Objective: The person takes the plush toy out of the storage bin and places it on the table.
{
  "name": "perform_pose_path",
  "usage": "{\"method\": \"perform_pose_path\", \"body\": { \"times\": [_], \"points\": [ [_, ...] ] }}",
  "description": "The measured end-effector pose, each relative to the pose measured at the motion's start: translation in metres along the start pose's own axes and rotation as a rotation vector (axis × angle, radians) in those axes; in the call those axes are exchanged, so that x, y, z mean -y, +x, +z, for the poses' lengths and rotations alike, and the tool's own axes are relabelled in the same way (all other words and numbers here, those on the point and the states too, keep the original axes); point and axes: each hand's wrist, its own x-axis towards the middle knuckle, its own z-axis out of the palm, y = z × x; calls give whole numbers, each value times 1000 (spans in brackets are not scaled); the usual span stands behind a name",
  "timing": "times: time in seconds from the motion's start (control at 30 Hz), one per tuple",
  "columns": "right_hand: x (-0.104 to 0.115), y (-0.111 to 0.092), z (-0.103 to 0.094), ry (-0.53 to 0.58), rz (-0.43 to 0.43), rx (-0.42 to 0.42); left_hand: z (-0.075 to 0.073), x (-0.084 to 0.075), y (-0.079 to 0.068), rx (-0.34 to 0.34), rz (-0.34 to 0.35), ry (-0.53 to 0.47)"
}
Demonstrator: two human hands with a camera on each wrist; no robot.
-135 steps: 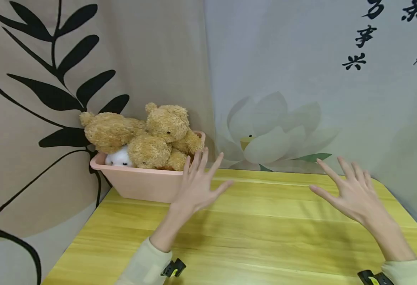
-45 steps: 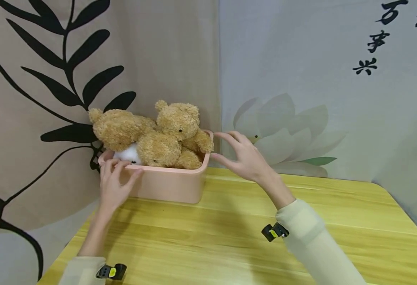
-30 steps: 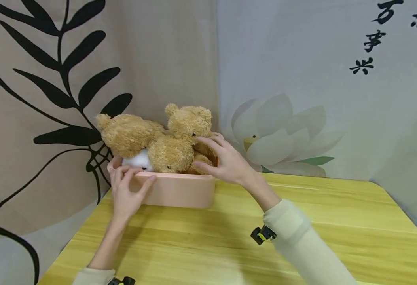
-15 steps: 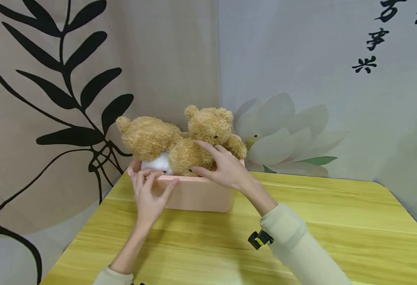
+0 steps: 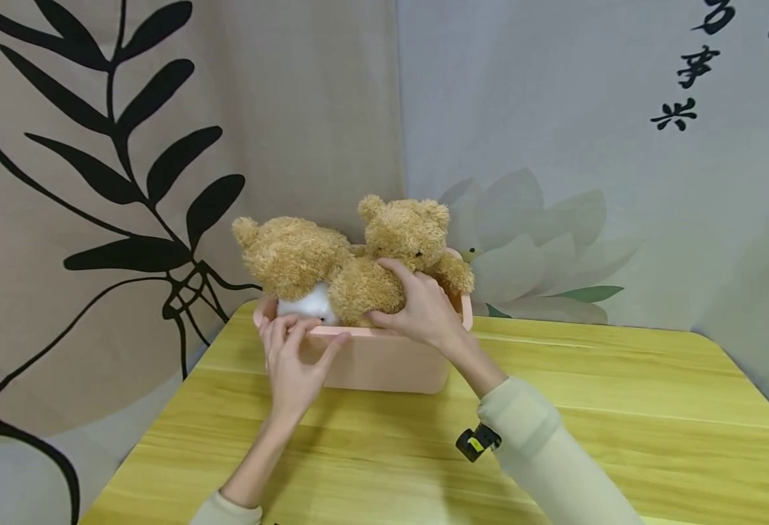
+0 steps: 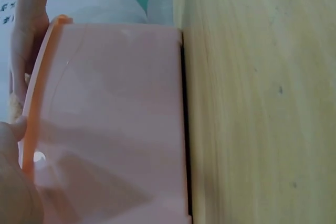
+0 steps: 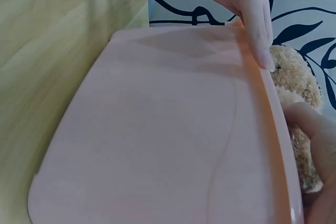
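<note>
Seeing at far left a black leaf print (image 5: 102,173) on a cloth backdrop (image 5: 312,109). Pinching the near rim of a pink bin (image 5: 384,368), close to its left end, with the left hand (image 5: 295,372), laying the thumb against the outside. Finding the bin upright toward the back left of a yellow wood-grain desk (image 5: 588,408). Noting in its left part a tan left bear (image 5: 295,255), face out of sight, above a mostly hidden white toy (image 5: 308,302). Coming next to a middle bear (image 5: 361,288), set low behind the rim. Curling thumb and forefinger of the right hand (image 5: 427,312) about the right side of this bear, apart from the left hand; showing tan fur between the digits in the right wrist view. Cannot tell how firmly pressed. Seeing just behind that hand a right bear (image 5: 406,227), propped upright, with one arm out by the right end of the rim. Wearing at the right cuff a black wrist device (image 5: 478,442) with a yellow mark. Passing on to a pale lotus print (image 5: 522,255), then to black brush characters (image 5: 696,67) at far right.
</note>
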Motion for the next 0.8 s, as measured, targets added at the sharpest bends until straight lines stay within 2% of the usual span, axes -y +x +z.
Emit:
{"method": "perform_pose_path", "body": {
  "times": [0.23,0.43,0.6,0.8],
  "points": [
    [1,0,3,92,-72,-122,-3,0,3,15,35,60],
    [11,-3,-9,167,-125,-245,-5,5,8,5,86,87],
    [16,-7,-17,185,-106,-255,-6,9,13,-12,131,73],
    [19,-9,-30,200,-115,-302,-6,11,13,21,135,57]
  ]
}}
